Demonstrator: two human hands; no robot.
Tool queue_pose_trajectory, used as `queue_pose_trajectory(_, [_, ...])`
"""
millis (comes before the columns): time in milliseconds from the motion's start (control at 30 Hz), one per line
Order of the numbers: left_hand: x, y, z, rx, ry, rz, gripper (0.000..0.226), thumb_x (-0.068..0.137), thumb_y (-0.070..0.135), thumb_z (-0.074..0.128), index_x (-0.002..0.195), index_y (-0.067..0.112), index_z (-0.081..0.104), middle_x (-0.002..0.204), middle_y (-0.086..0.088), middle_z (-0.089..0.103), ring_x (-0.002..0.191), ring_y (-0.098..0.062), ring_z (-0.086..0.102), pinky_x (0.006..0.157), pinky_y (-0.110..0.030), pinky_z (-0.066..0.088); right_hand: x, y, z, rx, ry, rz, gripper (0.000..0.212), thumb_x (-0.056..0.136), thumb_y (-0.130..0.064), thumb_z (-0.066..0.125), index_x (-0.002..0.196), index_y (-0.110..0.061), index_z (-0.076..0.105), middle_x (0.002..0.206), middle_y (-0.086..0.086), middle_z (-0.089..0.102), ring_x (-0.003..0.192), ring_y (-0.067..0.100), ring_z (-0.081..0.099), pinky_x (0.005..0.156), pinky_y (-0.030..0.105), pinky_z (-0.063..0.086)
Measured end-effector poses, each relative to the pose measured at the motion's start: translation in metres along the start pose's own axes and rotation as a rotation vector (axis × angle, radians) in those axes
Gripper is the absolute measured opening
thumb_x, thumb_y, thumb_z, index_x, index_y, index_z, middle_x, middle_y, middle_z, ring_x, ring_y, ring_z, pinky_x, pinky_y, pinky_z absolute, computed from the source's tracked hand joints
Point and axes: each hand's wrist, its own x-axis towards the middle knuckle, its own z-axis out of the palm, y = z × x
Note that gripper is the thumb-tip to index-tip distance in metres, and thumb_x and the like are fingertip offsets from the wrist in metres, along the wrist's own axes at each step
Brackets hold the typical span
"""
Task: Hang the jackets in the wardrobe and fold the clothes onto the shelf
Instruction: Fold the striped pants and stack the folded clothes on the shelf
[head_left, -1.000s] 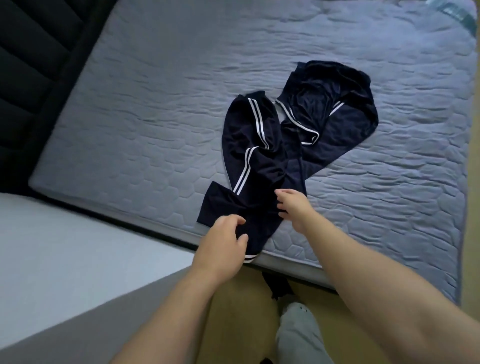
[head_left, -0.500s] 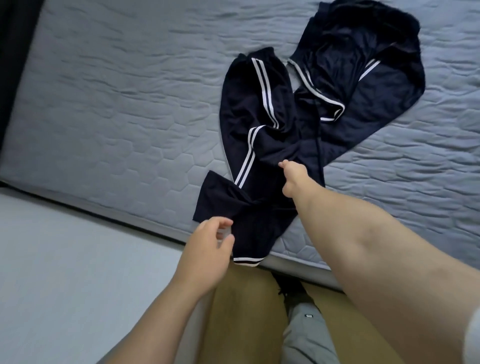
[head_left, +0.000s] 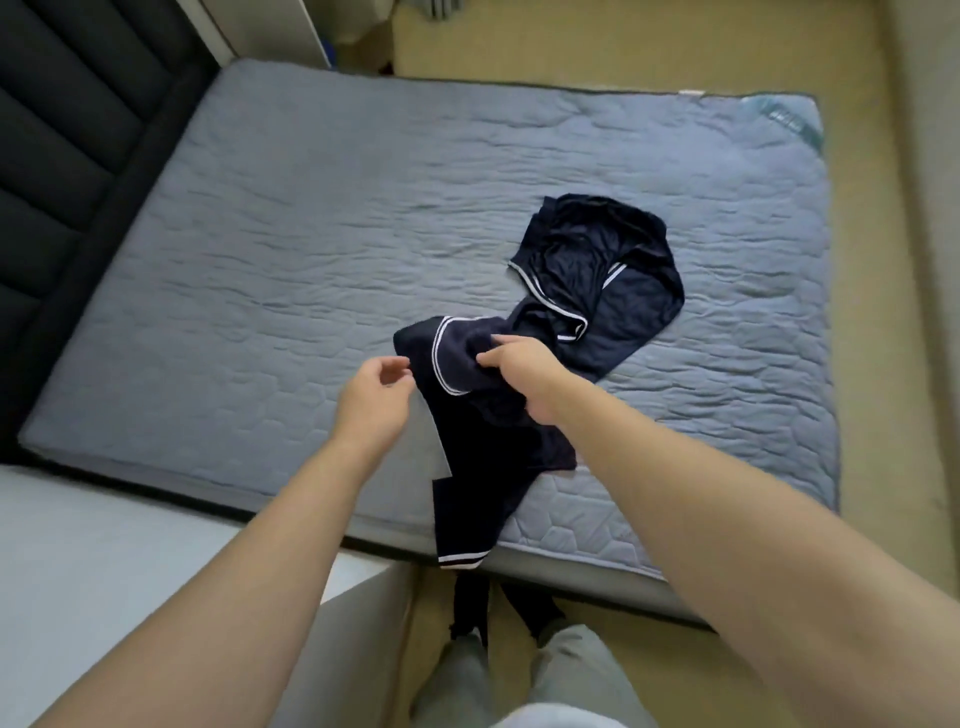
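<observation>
the right hand (head_left: 519, 371) is now lifting a bunched fold of the dark trousers (head_left: 597, 291) up off the mattress (head_left: 260, 260), where half a second ago it was only reaching onto the cloth while it lay flatter; its grip is pinching the striped part tight between thumb and fingers. the left hand (head_left: 374, 402) is hanging just beside the cloth's left edge, its grip loosely curled and holding nothing that i can see, though its fingertips are coming very close to the fabric and i cannot tell whether they are touching. one leg is draping over the near edge of the mattress, its striped cuff (head_left: 464, 559) dangling toward the floor, while the waist end is still lying crumpled further up the bed. to me this is looking like the start of straightening the garment for folding, so the folding step is barely under way and nothing is on the shelf yet; no wardrobe or shelf is showing from here. counting: one pair of trousers, one mattress, two hands, and no jackets or hangers in sight.
</observation>
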Motion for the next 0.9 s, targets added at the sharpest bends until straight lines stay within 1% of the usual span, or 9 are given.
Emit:
queue_pose_trajectory(100, [-0.007,0.030,0.004,-0.049,-0.056,-0.058,0.018,0.094,0.014,0.060,0.112,0.014,0.064,0.113,-0.014,0.068,0.107,-0.029,0.065,0.100,-0.046,0.051,-0.067,-0.016,-0.003,-0.225,0.006,-0.188,0.034,0.089,0.000,0.062,0.119,-0.013,0.072,0.110,0.010,0.073,0.105,0.029,0.068,0.098,0.042,0.053])
queue_pose_trajectory(233, [-0.050,0.061,0.025,-0.071,-0.417,-0.169,0.018,0.089,0.036,0.063,0.078,0.023,0.069,0.079,-0.003,0.060,0.064,-0.014,0.058,0.063,-0.028,0.051,-0.155,-0.030,-0.022,-0.269,0.108,-0.289,0.029,0.086,0.000,0.063,0.088,-0.026,0.078,0.079,-0.004,0.074,0.085,0.020,0.070,0.092,0.039,0.055])
queue_pose_trajectory(333, [-0.077,0.080,0.040,0.005,-0.808,-0.347,0.047,0.077,0.058,0.068,0.102,0.018,0.071,0.099,-0.009,0.069,0.092,-0.028,0.069,0.073,-0.034,0.059,-0.210,-0.029,-0.035,-0.248,0.224,-0.345,0.029,0.084,-0.001,0.061,0.085,-0.024,0.077,0.079,-0.001,0.074,0.081,0.018,0.068,0.090,0.037,0.055])
queue_pose_trajectory(400, [-0.091,0.092,0.050,0.056,-1.081,-0.388,0.044,0.084,0.045,0.066,0.107,0.009,0.075,0.112,-0.015,0.072,0.106,-0.029,0.069,0.086,-0.039,0.058,-0.240,-0.026,-0.038,-0.238,0.267,-0.381,0.027,0.084,-0.001,0.060,0.086,-0.022,0.077,0.081,0.001,0.073,0.081,0.017,0.067,0.087,0.035,0.055])
queue_pose_trajectory(433, [-0.099,0.097,0.055,0.083,-1.149,-0.384,0.037,0.087,0.036,0.062,0.097,0.005,0.078,0.104,-0.015,0.074,0.097,-0.028,0.072,0.082,-0.037,0.058,-0.254,-0.023,-0.038,-0.228,0.280,-0.399,0.027,0.083,0.000,0.059,0.084,-0.022,0.076,0.079,0.000,0.072,0.079,0.016,0.066,0.085,0.034,0.054])
queue_pose_trajectory(633, [-0.155,0.112,0.078,0.137,-1.027,-0.197,0.050,0.107,0.018,0.024,0.072,0.001,0.055,0.045,-0.011,0.061,0.036,-0.015,0.061,0.052,-0.031,0.046,-0.326,0.005,-0.038,-0.283,0.331,-0.484,0.019,0.088,-0.005,0.059,0.090,-0.015,0.075,0.078,0.002,0.069,0.074,0.012,0.063,0.076,0.030,0.052])
queue_pose_trajectory(700, [-0.173,0.116,0.088,-0.003,-1.063,-0.137,0.057,0.105,0.020,0.028,0.065,0.001,0.065,0.045,-0.009,0.063,0.037,-0.014,0.062,0.038,-0.024,0.048,-0.350,0.013,-0.047,-0.294,0.355,-0.516,0.015,0.092,-0.021,0.063,0.094,-0.014,0.076,0.086,0.009,0.073,0.079,0.015,0.067,0.082,0.036,0.055])
queue_pose_trajectory(833, [-0.226,0.140,0.102,-0.173,-1.304,-0.035,0.036,0.078,0.035,0.056,0.077,0.007,0.079,0.072,-0.009,0.075,0.066,-0.018,0.074,0.054,-0.027,0.057,-0.395,0.028,-0.080,-0.263,0.483,-0.496,0.086,0.078,-0.077,0.049,0.103,0.004,0.067,0.083,0.018,0.068,0.074,0.022,0.061,0.071,0.040,0.049])
queue_pose_trajectory(900, [-0.250,0.155,0.108,-0.175,-1.357,0.031,0.023,0.088,0.026,0.060,0.093,0.012,0.078,0.083,-0.008,0.076,0.077,-0.019,0.074,0.064,-0.030,0.058,-0.417,0.037,-0.100,-0.213,0.570,-0.551,0.065,0.087,-0.068,0.047,0.097,-0.011,0.076,0.080,0.012,0.072,0.068,0.017,0.062,0.062,0.034,0.049])
